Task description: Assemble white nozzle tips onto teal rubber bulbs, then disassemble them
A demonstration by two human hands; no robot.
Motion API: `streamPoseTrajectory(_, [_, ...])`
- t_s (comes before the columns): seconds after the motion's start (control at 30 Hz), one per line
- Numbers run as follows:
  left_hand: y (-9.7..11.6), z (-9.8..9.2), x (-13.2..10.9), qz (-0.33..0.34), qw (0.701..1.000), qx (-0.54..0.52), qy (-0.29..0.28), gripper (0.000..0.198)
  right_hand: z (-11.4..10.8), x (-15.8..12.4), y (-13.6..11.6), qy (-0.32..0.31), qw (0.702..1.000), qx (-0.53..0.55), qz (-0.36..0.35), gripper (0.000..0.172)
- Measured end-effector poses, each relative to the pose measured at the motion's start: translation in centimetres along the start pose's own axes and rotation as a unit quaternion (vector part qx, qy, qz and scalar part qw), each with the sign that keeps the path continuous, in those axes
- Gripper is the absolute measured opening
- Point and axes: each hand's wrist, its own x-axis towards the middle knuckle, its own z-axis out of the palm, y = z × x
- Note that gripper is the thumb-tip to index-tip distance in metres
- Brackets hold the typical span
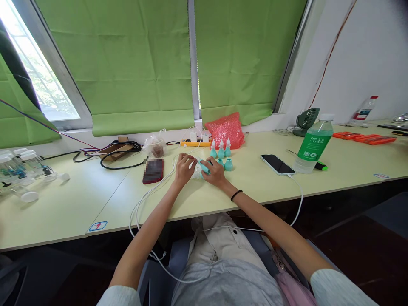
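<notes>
My right hand is wrapped round a teal squeeze bulb, which lies tilted with one end toward my left hand. The fingers of my left hand are pinched together beside that end; whatever is between them is too small to make out. Under and between the hands sit some clear plastic pieces, partly hidden. Just behind my right hand, three teal bulbs with pale pointed nozzles stand upright in a row. Nearer to me are teal bulbs without nozzles, one partly covered by my fingers.
A red bubble-wrap pouch lies behind the bulbs, near an orange power strip. To the left are a phone and white cables. Another phone and a water bottle are on the right.
</notes>
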Motion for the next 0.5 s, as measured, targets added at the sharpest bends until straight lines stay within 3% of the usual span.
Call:
streamPoseTrajectory(0.27, [0.58,-0.34,0.14,-0.012,1.0,-0.004,-0.019,0.01,0.2,0.04,0.1,0.007,1.0,-0.001,0.001,0.034])
streamPoseTrajectory(0.5, [0.8,-0.25,-0.04,-0.035,0.999,-0.008,-0.002,0.015,0.28,0.06,0.18,0.008,1.0,-0.006,-0.001,0.033])
